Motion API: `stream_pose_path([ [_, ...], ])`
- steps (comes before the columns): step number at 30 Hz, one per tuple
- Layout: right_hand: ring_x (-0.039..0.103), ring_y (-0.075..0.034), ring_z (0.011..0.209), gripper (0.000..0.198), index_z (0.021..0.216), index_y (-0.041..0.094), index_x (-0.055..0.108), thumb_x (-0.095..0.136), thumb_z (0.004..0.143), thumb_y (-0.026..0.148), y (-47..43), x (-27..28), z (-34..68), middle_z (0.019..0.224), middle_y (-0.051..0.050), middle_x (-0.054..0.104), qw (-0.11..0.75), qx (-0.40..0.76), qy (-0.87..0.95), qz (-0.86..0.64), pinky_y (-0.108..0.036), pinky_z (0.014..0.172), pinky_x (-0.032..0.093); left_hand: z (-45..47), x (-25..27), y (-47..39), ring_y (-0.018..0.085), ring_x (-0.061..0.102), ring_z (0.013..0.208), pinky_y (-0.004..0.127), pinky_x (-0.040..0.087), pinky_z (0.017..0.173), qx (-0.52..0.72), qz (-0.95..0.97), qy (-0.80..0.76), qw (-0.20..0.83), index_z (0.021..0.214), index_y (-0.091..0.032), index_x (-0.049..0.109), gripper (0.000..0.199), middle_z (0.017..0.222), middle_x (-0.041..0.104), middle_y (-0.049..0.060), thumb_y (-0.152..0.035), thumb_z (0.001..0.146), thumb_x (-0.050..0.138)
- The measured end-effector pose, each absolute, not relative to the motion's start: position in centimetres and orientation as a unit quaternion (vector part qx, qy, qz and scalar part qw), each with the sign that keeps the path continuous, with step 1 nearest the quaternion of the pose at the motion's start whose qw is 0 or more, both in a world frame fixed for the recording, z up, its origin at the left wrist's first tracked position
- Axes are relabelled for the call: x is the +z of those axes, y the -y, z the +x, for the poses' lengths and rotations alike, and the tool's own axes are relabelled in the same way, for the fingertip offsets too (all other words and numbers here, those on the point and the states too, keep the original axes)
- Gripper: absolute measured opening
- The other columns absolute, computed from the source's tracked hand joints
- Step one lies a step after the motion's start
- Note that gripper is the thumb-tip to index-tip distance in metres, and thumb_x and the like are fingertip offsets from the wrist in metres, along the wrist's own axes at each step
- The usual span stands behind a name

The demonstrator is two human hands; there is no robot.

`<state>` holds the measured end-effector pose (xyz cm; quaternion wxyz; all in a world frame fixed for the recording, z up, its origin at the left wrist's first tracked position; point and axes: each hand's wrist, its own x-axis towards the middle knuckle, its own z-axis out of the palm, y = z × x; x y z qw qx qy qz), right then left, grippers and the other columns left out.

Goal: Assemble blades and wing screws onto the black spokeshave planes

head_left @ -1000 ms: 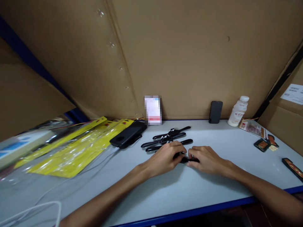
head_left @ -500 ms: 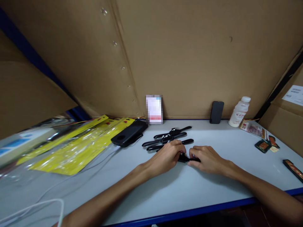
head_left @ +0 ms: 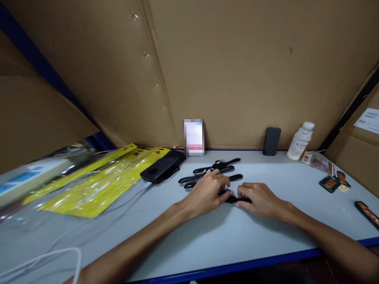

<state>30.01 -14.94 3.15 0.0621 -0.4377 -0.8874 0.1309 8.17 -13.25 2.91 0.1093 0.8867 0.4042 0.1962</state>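
A black spokeshave (head_left: 229,198) lies low over the table between my two hands. My right hand (head_left: 260,198) is closed on its right handle, thumb and fingers pinched around it. My left hand (head_left: 210,189) is curled over the middle and left part, its thumb against the body and its index finger raised slightly off the thumb. The left handle is hidden under this hand. Just behind, several more black spokeshaves (head_left: 231,161) lie side by side, partly covered by my left hand.
Yellow-backed clear packaging (head_left: 89,197) and a black power bank (head_left: 162,166) with a white cable lie left. A blurred-screen device (head_left: 194,137), a dark phone (head_left: 271,141) and a bottle (head_left: 300,141) stand at the back. Small food packets (head_left: 329,183) lie right.
My left index finger has lifted and parted a little from the thumb at the spokeshave's middle. My right hand keeps its grip. The view has shifted slightly.
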Motion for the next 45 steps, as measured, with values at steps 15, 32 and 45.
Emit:
stream_pose_path([
  [15, 0.057, -0.019, 0.078, 0.012, 0.091, 0.019, 0.062, 0.066, 0.092, 0.030, 14.9, 2.9, 30.1, 0.093, -0.004, 0.067, 0.067, 0.121, 0.890, -0.434, -0.030, 0.066, 0.031, 8.1, 2.4, 12.9, 0.024, 0.061, 0.091, 0.037, 0.049, 0.082, 0.244, 0.883, -0.378, 0.131, 0.096, -0.017, 0.068, 0.022, 0.093, 0.070, 0.007, -0.005, 0.088, 0.052],
  [32, 0.055, -0.018, 0.084, 0.011, 0.088, 0.020, 0.063, 0.072, 0.083, 0.020, 13.9, 2.7, 31.0, 0.090, -0.002, 0.062, 0.090, 0.194, 0.858, -0.466, -0.030, 0.074, 0.038, 7.5, 2.4, 12.4, 0.025, 0.064, 0.097, 0.039, 0.051, 0.087, 0.135, 0.905, -0.365, 0.169, 0.106, -0.015, 0.070, 0.027, 0.100, 0.071, 0.011, -0.020, 0.097, 0.046],
  [45, 0.055, -0.018, 0.084, 0.011, 0.090, 0.021, 0.059, 0.070, 0.085, 0.021, 14.1, 2.6, 30.8, 0.093, -0.002, 0.063, 0.091, 0.218, 0.858, -0.456, -0.029, 0.074, 0.038, 7.0, 3.4, 12.3, 0.018, 0.065, 0.077, 0.028, 0.046, 0.072, 0.122, 0.904, -0.348, 0.217, 0.094, -0.017, 0.073, 0.027, 0.087, 0.073, 0.006, -0.018, 0.093, 0.046],
])
